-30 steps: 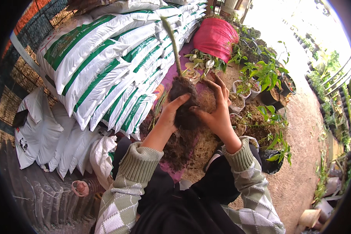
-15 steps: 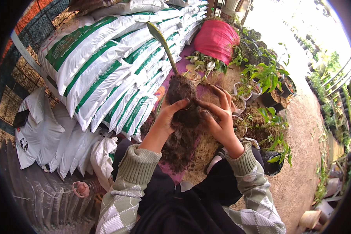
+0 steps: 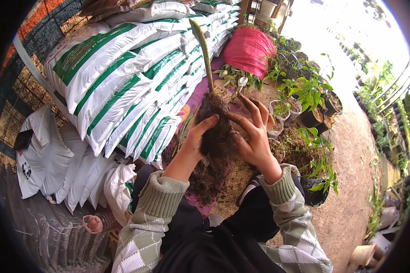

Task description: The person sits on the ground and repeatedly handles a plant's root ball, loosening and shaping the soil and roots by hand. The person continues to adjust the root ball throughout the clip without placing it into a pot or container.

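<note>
A plant with one long upright green leaf stands out of a dark, crumbly root ball, held up in front of me. My left hand grips the ball from the left, its thumb laid across the near face and its other fingers hidden behind. From the right, my right hand presses thumb and index fingertips against the ball's side, the remaining fingers spread and raised. Soil coats the fingers of this hand. Below the ball lies a heap of loose dark soil on a purple sheet.
White and green sacks are stacked at the left, with plain white bags nearer. A pink-red bundle sits ahead. Potted leafy plants line the right, beside a brown path. A clear plastic bottle lies lower left.
The plant's leaf has swung to the right and stands more upright. The root ball has turned slightly between my hands, which stay in nearly the same place.
</note>
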